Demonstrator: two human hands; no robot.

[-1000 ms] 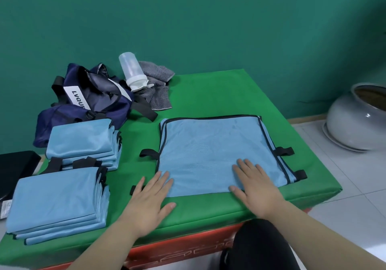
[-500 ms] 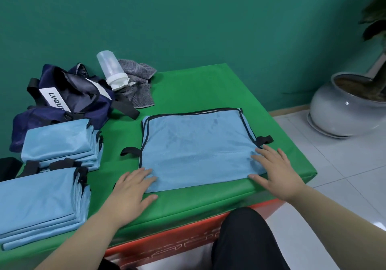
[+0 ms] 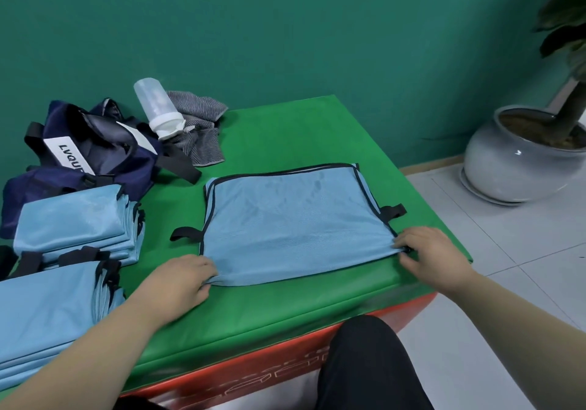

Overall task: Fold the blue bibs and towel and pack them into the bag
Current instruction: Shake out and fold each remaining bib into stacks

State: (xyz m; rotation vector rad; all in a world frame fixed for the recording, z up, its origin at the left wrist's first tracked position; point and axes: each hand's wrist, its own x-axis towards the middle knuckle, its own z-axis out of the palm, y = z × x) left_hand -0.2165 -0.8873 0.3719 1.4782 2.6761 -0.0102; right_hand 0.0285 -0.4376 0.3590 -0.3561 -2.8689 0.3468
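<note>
A light blue bib [image 3: 295,222] with black trim and black straps lies folded flat in the middle of the green table [image 3: 285,137]. My left hand [image 3: 184,279] pinches its near left corner. My right hand [image 3: 428,257] pinches its near right corner. Two stacks of folded blue bibs sit at the left, one further back [image 3: 76,222] and one at the near edge [image 3: 47,308]. Behind them lies the open navy bag [image 3: 95,153] with a white label. A grey striped towel [image 3: 199,130] lies crumpled at the back beside the bag.
A translucent bottle with a white cap [image 3: 155,108] leans on the towel and bag. A grey plant pot [image 3: 520,159] stands on the tiled floor to the right. A green wall closes off the back. My dark-clad knee [image 3: 367,365] is below the table's front edge.
Both hands moved outward from lying flat on the bib to its near corners, and their fingers have curled to pinch the fabric. The view has shifted slightly.
</note>
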